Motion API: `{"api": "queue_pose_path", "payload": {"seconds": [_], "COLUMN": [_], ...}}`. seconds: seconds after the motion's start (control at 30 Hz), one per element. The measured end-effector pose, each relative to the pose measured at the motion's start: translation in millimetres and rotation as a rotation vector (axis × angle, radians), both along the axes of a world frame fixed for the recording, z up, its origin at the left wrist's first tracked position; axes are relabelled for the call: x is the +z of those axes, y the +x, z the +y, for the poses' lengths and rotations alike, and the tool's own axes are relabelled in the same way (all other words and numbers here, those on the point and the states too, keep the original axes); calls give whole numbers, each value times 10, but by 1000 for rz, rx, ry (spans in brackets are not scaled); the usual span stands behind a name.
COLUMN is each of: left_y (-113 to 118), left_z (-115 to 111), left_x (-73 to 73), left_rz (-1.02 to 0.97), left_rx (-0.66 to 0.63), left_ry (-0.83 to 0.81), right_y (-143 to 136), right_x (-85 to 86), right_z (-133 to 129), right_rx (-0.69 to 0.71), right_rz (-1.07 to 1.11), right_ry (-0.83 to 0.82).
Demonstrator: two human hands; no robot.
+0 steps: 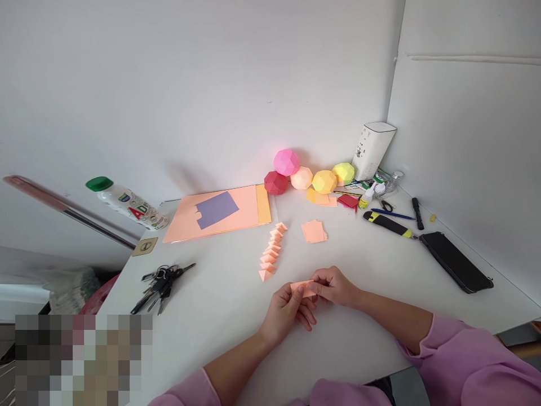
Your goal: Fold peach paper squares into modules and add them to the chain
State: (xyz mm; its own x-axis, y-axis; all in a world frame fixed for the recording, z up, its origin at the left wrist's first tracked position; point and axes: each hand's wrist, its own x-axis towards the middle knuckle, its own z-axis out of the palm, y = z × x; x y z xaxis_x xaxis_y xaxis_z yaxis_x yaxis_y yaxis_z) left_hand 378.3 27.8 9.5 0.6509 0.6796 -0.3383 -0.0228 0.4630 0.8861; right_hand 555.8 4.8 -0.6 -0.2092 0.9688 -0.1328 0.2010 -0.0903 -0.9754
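Between my two hands, over the front middle of the table, is a small folded piece of peach paper (301, 288). My left hand (291, 307) pinches its left part, thumb on top and the other fingers below. The right end is gripped by my right hand (333, 286) between thumb and fingers. Just beyond my left hand runs a slanting row of folded peach paper pieces (269, 258), several of them, each with a raised point. Behind my hands lies a small stack of square peach paper sheets (314, 232).
Faceted paper balls (324, 182) sit along the wall. Peach sheets (236, 217) with a purple paper piece (217, 210) lie back left. Keys (163, 285) and a bottle (127, 203) are left. A box cutter (387, 224), glue bottle (367, 196) and black case (455, 262) are right.
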Motion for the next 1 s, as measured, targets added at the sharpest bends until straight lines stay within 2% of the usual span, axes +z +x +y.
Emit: {"api": "queue_pose_path", "payload": {"seconds": [0.73, 1.0], "left_y": [-4, -5], "left_z": [3, 61], "left_x": [-42, 57], "left_rz": [-10, 2], "left_rx": [-13, -123], "left_ry": [8, -29], "right_y": [5, 3], "right_x": [-24, -25], "right_z": [8, 6], "right_rx": [-5, -31], "right_rz": [-4, 21], "right_ry": [7, -11]}}
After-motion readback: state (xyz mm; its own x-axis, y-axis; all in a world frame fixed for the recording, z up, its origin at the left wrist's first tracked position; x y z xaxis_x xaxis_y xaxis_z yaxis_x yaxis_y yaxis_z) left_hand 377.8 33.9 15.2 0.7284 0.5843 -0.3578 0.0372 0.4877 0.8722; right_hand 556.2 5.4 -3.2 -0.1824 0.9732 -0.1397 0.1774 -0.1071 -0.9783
